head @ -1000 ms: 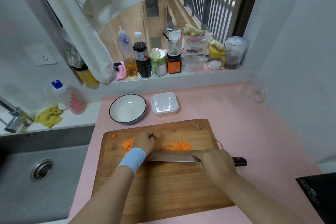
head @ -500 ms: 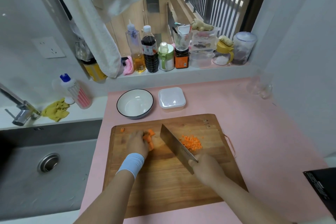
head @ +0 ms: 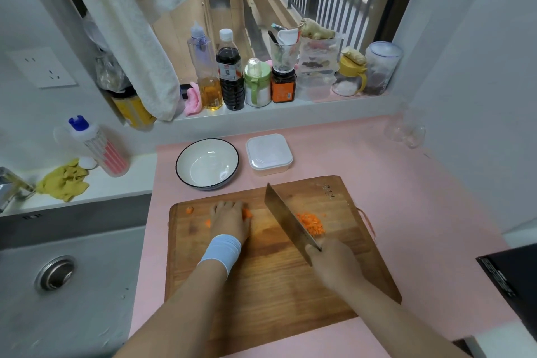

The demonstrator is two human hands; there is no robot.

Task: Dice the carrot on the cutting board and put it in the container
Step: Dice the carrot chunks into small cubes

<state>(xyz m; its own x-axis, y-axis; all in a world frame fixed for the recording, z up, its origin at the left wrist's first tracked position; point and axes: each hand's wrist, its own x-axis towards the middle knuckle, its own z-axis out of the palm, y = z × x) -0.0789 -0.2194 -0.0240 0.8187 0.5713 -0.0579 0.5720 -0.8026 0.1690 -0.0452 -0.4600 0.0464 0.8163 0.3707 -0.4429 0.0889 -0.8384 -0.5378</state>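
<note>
Table: pink table (head: 406, 212) fills the foreground, with a grey sink (head: 72, 314) at its left.
Cutting board: wooden cutting board (head: 261, 285) lies flat on the table, nearest the person.
Right hand: right hand (head: 334, 264) is wrapped around the handle of a broad knife (head: 290, 221). The blade runs diagonally away, and whether its edge touches the board cannot be told.
Left hand: left hand (head: 229, 221), above a pale blue wristband (head: 220, 250), curls its fingers down over the carrot (head: 247, 213), pinning it to the board.
Carrot: orange chunk, mostly hidden under the fingers. It is probably stiff, light and apt to skid, so best held from above with fingertips tucked back from the blade.
Diced carrot: a small heap of diced carrot (head: 311, 222) sits just right of the blade. It looks loose and easily scattered, so it is likely easiest to scoop.
Container: white square container (head: 268, 154), lid on, stands beyond the board beside an empty bowl (head: 186, 166).
Room: a windowsill of bottles and jars, with cloth hanging above a barred window.
</note>
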